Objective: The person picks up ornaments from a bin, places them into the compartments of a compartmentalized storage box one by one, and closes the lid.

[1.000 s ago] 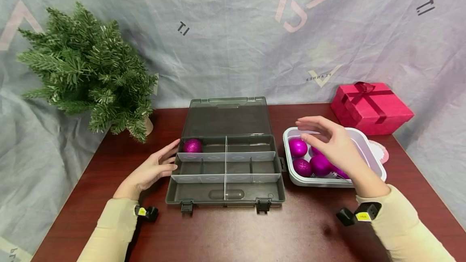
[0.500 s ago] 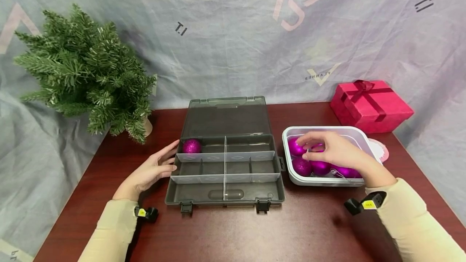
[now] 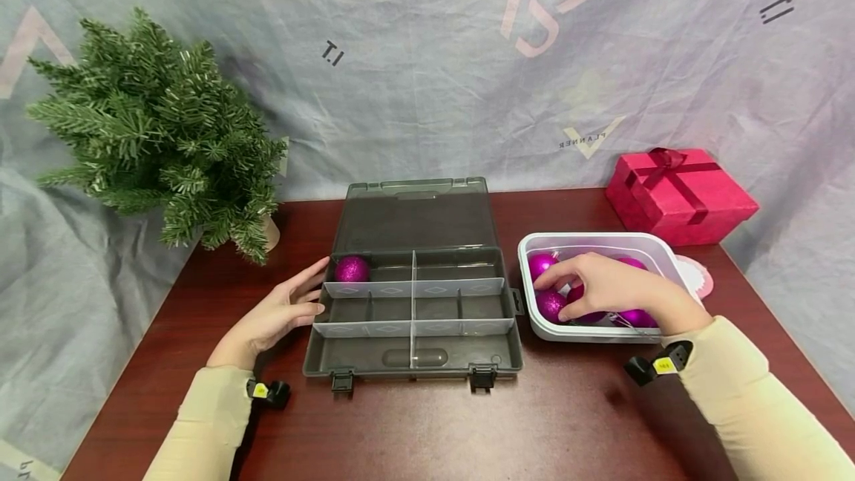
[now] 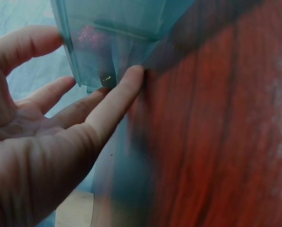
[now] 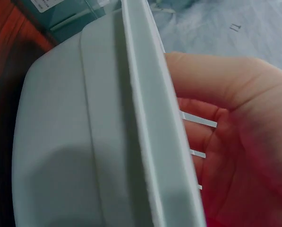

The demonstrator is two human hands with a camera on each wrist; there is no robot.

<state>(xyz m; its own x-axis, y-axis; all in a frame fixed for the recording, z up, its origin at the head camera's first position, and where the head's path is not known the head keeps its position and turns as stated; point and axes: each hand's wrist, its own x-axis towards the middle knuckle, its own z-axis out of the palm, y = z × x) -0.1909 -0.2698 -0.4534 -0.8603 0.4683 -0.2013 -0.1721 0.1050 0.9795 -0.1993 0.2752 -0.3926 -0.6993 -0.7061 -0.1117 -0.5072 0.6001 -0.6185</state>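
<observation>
At the far left I see the small green tree against the grey printed cloth. Next is the left hand, its fingers extended and spread, fingertips resting on the left side of the divided box. That box sits mid-bench, its smoky lid laid back, and a glittery purple ball lies in its back-left compartment, at the left end. Just right of it I have the white tub of purple balls. A smooth purple ball is in its back-left corner; in front of that, the right hand pinches a second glittery ball between thumb and fingertips, inside the tub. From the right wrist view, the tub's wall hides my fingertips. Behind the tub, on the right, stands the red gift box.
</observation>
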